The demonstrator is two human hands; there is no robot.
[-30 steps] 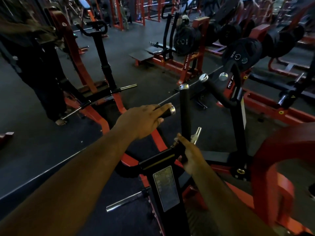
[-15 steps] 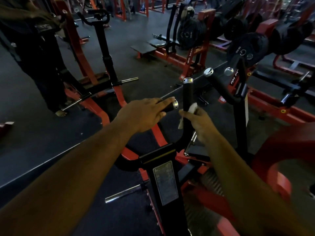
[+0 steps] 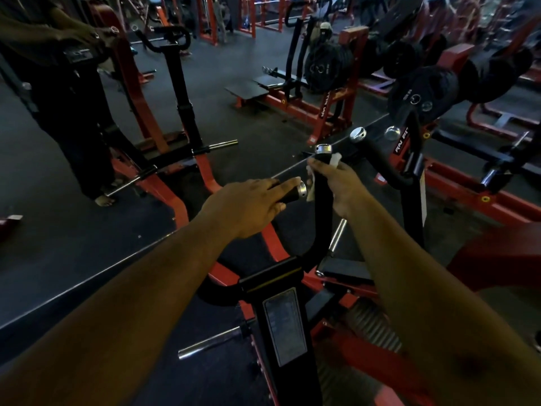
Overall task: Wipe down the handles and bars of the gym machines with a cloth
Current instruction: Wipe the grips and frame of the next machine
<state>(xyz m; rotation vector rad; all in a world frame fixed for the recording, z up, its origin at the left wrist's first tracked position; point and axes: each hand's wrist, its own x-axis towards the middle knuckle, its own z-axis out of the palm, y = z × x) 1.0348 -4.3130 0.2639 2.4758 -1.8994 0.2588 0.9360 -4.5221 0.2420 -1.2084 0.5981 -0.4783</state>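
The white cloth point(image 3: 311, 183) is wrapped against the upright black handle point(image 3: 322, 200) of the near machine, close under its chrome end cap point(image 3: 323, 148), with corners of fabric showing on both sides of the bar. The right hand point(image 3: 336, 183) holds it there, fingers point(image 3: 317, 165) curled round cloth and handle together. A second ago this hand was down at the foot of the handle, near the black centre post point(image 3: 281, 317); half a second ago it was midway up; now it sits at the top. That reads as one full upward wipe of this grip, so I judge this handle nearly done, with only the cap itself perhaps left

The left hand point(image 3: 248, 203) lies over the shorter angled handle point(image 3: 291, 194) just to the left, fingers fairly straight and draped along it rather than clenched; it has not moved across the three pictures and seems to steady the machine. That handle looks a likely next target

Farther right stands another black bar point(image 3: 377, 159) with a chrome cap, well apart from the cloth. On the far left a second person point(image 3: 67, 112) stands at a red-framed machine point(image 3: 140, 112). Weight plates point(image 3: 424, 92) hang on racks at the far right, above the dark rubber floor point(image 3: 58, 244)
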